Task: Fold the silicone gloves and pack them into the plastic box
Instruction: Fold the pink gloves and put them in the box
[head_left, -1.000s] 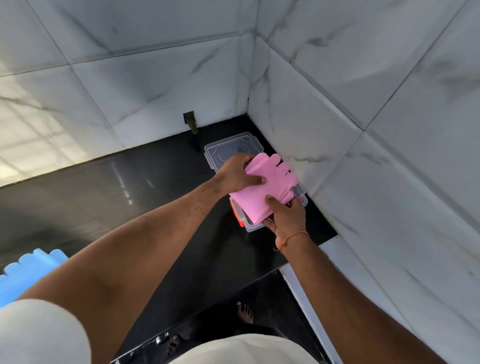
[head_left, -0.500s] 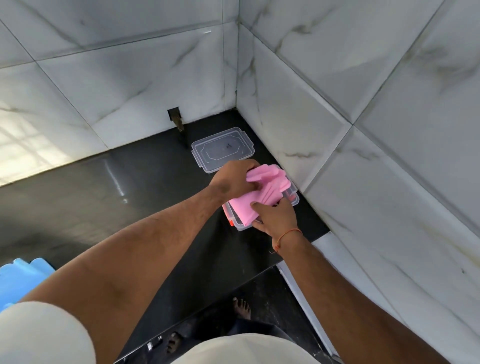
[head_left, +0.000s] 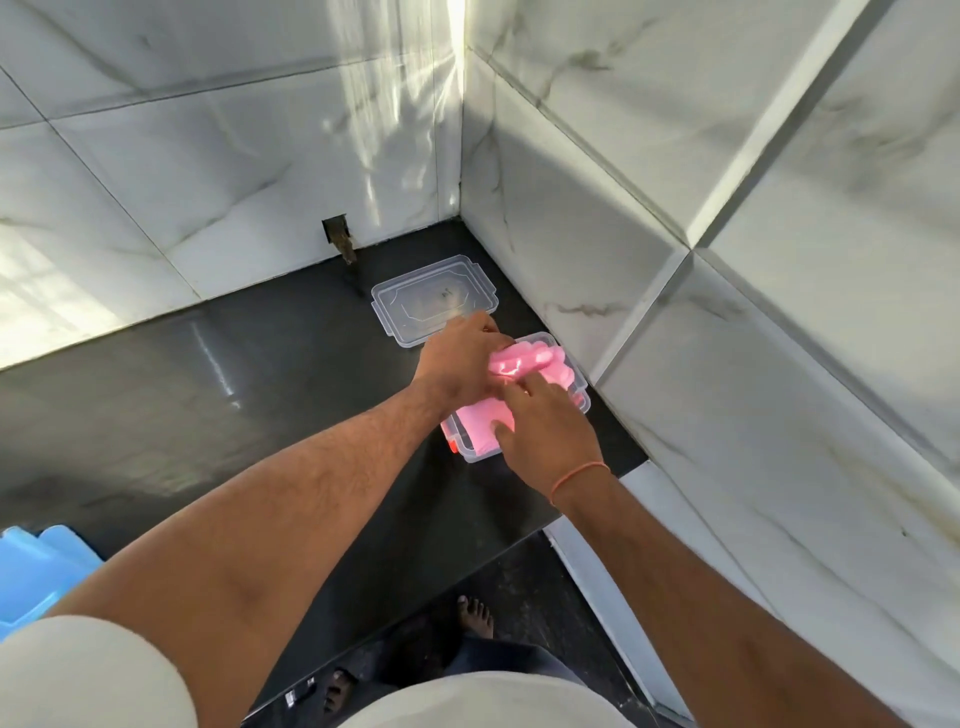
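Note:
A folded pink silicone glove (head_left: 524, 364) lies in a clear plastic box (head_left: 582, 400) on the black counter, close to the right wall. My left hand (head_left: 460, 358) grips the glove's far end, where its fingers are curled over. My right hand (head_left: 545, 431) presses down on the glove's near part, thumb on the pink surface. An orange piece (head_left: 453, 445) shows at the box's near left corner, under the pink glove.
The box's clear lid (head_left: 434, 299) lies flat just behind the box. A blue silicone item (head_left: 36, 566) sits at the counter's near left edge. Marble-tiled walls close the corner behind and to the right. A small wall outlet (head_left: 340, 240) is behind the lid.
The pink glove has gone from spread above the box to folded and pushed down into it. Both hands followed it down; my right hand moved on top of it.

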